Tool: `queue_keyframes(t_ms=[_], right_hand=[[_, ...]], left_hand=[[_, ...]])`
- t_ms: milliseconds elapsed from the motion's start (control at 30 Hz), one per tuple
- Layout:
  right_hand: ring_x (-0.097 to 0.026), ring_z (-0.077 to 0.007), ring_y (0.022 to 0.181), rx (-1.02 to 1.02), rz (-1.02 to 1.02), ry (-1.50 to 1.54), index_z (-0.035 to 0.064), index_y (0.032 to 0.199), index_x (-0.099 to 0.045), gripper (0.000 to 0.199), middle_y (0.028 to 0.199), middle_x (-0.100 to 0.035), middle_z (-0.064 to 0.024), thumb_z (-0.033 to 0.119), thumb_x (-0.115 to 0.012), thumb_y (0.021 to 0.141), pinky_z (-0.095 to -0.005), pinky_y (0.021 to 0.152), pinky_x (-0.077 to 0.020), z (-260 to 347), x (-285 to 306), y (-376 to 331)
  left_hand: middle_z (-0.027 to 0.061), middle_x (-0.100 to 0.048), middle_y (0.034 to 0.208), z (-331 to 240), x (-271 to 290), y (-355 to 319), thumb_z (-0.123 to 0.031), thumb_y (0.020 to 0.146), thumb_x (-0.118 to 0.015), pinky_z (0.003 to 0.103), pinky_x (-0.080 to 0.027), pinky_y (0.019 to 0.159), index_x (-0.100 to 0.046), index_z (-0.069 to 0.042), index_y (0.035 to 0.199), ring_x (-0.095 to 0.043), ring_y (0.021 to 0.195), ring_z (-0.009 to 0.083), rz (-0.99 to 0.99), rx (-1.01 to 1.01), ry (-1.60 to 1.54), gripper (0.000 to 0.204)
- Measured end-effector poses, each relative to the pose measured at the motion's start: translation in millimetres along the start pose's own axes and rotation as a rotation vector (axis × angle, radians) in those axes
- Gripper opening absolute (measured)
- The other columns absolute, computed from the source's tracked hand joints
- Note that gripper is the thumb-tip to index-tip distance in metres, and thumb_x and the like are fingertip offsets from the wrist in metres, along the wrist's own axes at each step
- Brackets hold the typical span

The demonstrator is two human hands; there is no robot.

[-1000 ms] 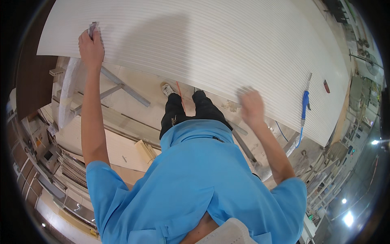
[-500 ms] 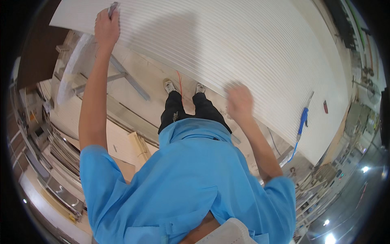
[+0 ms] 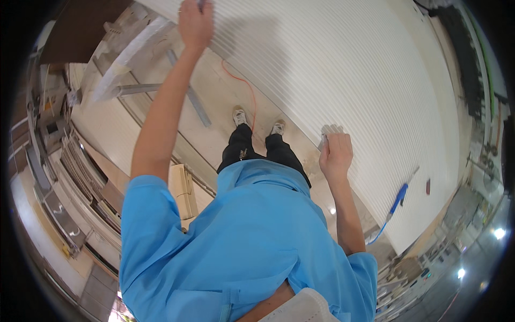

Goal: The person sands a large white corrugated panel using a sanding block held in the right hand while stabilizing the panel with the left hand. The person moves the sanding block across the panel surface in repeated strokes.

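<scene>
Panel (image 3: pixel 365 86) beside trousers (image 3: pixel 289 160) with pale mark (image 3: pixel 243 154)

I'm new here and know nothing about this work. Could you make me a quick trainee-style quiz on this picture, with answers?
1. Multiple choice: On the white ribbed panel lies a small red object. Which of these is nearest to it?
A) the brown board
B) the blue-handled tool
C) the grey metal bar

2. True or false: The orange cord on the floor passes between the left shoe and the right shoe.

3. Short answer: Which of the person's hands is closer to the blue-handled tool?

Key:
1. B
2. True
3. The right hand
</scene>
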State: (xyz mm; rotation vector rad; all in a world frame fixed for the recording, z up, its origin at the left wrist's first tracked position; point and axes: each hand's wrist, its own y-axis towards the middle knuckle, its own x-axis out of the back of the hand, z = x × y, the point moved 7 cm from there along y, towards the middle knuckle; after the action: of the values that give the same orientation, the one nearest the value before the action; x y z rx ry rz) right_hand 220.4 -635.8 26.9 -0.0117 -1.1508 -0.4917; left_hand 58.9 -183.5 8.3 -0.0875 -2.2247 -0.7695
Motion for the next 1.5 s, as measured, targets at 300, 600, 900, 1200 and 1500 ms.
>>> queue_keyframes(t_ms=[300, 600, 900, 1200, 1500], right_hand=[[-0.063, -0.0370, 0.093, 0.208, -0.052, 0.127, 0.0037, 0.088, -0.065, 0.012, 0.093, -0.067, -0.0175, 0.005, -0.059, 0.078, -0.0486, 0.080, -0.0522, 146.2, -136.2, 239.7], [-0.061, -0.0415, 0.095, 0.081, 0.078, -0.009, 0.0038, 0.108, -0.069, 0.032, 0.103, -0.068, -0.0198, -0.002, -0.063, 0.077, -0.0495, 0.084, -0.0502, -16.7, 10.6, -14.4], [-0.060, -0.0386, 0.093, 0.119, 0.071, -0.057, 0.0081, 0.096, -0.064, 0.022, 0.092, -0.062, -0.0146, -0.001, -0.060, 0.076, -0.0511, 0.082, -0.0495, 63.6, -88.9, 122.1], [-0.061, -0.0342, 0.099, 0.171, -0.031, 0.109, 0.0070, 0.097, -0.067, 0.025, 0.096, -0.065, -0.0128, 0.004, -0.066, 0.072, -0.0462, 0.089, -0.0524, 38.9, -60.8, 77.6], [-0.063, -0.0395, 0.098, -0.010, 0.084, -0.068, 0.0049, 0.112, -0.068, 0.044, 0.099, -0.066, -0.0162, -0.004, -0.064, 0.069, -0.0502, 0.085, -0.0511, -44.7, 27.3, -59.8]], left_hand=[[0.0184, -0.063, 0.108, 5.2, 3.6, -2.1, -0.036, 0.100, -0.057, 0.049, -0.046, 0.092, -0.063, -0.002, 0.109, -0.058, 0.106, 0.0394, -0.075, 0.085, -0.115, 0.036], [0.0222, -0.063, 0.105, 7.0, 2.4, -4.5, -0.028, 0.096, -0.062, 0.049, -0.048, 0.088, -0.060, -0.005, 0.114, -0.060, 0.103, 0.0407, -0.131, 0.011, -0.098, 0.030], [0.0196, -0.063, 0.108, 9.3, -4.4, -2.8, -0.036, 0.100, -0.057, 0.051, -0.045, 0.091, -0.062, 0.000, 0.110, -0.058, 0.104, 0.0422, -0.133, -0.011, 0.006, 0.037], [0.0138, -0.066, 0.118, 97.3, 73.4, -89.2, -0.028, 0.107, -0.052, 0.037, -0.051, 0.092, -0.050, 0.007, 0.138, -0.064, 0.103, 0.0235, -0.119, 0.329, -0.518, 0.047], [0.0084, -0.059, 0.113, 126.8, 121.8, -415.8, -0.023, 0.108, -0.050, 0.032, -0.053, 0.084, -0.050, 0.000, 0.144, -0.059, 0.093, 0.0167, 0.014, 0.968, -0.456, 0.043]])
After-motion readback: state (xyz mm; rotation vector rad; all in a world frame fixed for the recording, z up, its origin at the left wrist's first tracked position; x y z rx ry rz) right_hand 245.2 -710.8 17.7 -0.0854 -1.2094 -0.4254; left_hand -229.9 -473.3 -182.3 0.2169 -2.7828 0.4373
